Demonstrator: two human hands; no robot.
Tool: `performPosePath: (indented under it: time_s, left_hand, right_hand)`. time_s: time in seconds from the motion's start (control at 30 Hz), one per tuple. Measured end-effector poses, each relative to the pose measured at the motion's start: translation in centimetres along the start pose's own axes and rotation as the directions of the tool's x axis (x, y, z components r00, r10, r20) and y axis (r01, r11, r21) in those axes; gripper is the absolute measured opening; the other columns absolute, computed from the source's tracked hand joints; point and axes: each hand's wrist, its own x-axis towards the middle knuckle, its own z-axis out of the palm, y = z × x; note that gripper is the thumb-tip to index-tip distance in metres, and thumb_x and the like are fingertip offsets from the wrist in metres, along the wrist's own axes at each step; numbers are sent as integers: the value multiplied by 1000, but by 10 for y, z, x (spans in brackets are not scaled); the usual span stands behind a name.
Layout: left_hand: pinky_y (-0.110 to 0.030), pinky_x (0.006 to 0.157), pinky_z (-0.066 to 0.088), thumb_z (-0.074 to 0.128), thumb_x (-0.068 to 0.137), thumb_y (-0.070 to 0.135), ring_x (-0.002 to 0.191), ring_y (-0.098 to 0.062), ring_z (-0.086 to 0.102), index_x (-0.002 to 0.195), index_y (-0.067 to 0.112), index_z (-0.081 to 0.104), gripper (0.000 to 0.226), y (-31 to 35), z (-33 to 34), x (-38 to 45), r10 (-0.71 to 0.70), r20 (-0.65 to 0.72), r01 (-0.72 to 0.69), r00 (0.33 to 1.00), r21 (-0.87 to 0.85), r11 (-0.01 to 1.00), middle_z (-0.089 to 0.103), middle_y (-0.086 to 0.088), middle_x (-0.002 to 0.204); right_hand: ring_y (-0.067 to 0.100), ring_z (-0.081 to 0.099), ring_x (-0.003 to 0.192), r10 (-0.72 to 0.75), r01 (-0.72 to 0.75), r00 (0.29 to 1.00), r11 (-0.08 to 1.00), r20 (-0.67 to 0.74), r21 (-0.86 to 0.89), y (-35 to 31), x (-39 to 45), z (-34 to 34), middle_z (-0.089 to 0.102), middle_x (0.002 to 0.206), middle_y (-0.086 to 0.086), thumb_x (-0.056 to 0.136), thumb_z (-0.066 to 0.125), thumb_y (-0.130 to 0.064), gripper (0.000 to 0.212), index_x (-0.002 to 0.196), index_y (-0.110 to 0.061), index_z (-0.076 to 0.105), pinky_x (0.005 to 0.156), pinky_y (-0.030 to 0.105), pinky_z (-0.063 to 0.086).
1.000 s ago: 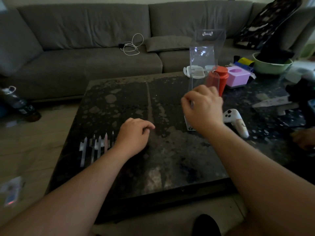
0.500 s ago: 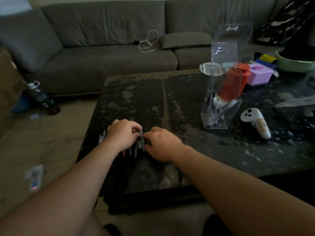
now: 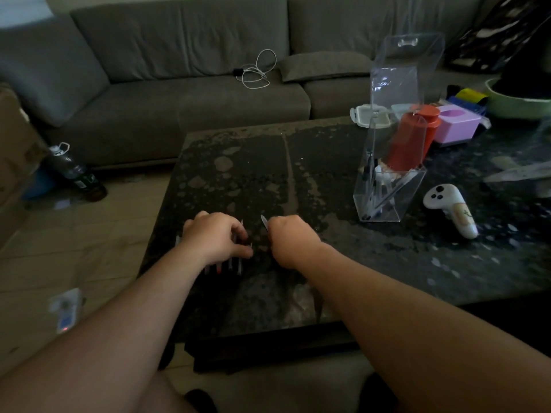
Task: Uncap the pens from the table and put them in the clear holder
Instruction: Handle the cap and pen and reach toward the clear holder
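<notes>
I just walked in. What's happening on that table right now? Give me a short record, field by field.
Setting: dark stone table in front of a grey sofa
Left hand: curled over the row of pens at the near left of the table
Right hand: grips a pen whose pale end sticks out past the fist
Clear holder: upright at the right, several pens already inside
Nearby: white game controller, red container behind the holder
Unclear: whether the held pen is still capped

Right hand [image 3: 287,238] grips pen [image 3: 264,222]; left hand [image 3: 214,236] on pens [image 3: 229,265].
</notes>
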Motion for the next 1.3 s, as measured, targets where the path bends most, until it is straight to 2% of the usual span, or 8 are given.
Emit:
performPosePath:
  time_s: [0.17,0.43,0.57,0.73,0.83,0.97,1.17,1.3]
  left_hand:
    - [-47,102,39,77,81,66,125,-22,48,97,49,72,24,6,1,-2,25,13,-26,1000,54,998,60,20,99]
    - [-46,100,39,74,79,72,122,-21,50,97,45,75,33,15,1,-6,53,30,-55,998,91,994,65,18,102]
    - [-47,101,40,76,82,65,119,-19,49,94,46,74,23,21,3,-8,112,31,-113,993,30,993,63,20,99]
    - [-43,96,42,73,92,51,118,-19,49,97,48,70,7,42,9,-11,163,40,-166,986,64,984,62,15,103]
    - [-42,95,43,70,96,45,117,-20,49,108,46,71,12,54,13,-11,201,26,-202,979,107,973,59,11,114]
    - [-41,91,44,68,98,40,113,-18,49,103,46,68,8,57,17,-4,206,-22,-204,978,75,976,59,12,113]
    - [-42,92,45,71,96,43,114,-19,52,115,44,67,19,57,21,-1,201,-11,-199,980,91,976,63,12,113]
    - [-44,96,43,71,95,47,116,-21,52,108,43,69,14,55,20,3,135,20,-136,991,62,989,62,9,111]
  right_hand:
    - [27,65,103,127,-131,989,990,72,57,7,-5,-9,62,117,10,93,73,-19,47,133,-17,49,84,42,59]
    - [22,52,91,93,-104,993,981,76,161,35,-12,-23,58,120,11,102,56,-20,34,134,-17,48,80,37,48]
    - [33,60,109,109,-117,993,975,53,191,50,-16,-29,59,123,14,100,49,-21,31,131,-18,52,88,44,51]
    - [25,63,96,95,-97,995,973,21,209,61,-17,-36,65,111,5,105,46,-33,23,118,-27,63,88,47,56]
    - [21,64,95,70,-63,997,975,-28,213,69,-21,-41,67,104,-1,106,48,-40,24,113,-31,68,85,45,56]
    - [21,63,92,102,-91,994,963,-31,253,84,-21,-48,64,101,-2,104,52,-36,12,104,-31,63,86,48,57]
    - [21,62,97,120,-130,991,950,50,283,105,-23,-54,62,105,0,105,53,-32,10,110,-27,60,91,47,55]
    - [20,62,98,110,-126,991,957,79,261,109,-22,-54,63,108,0,105,55,-33,13,114,-27,62,92,43,55]
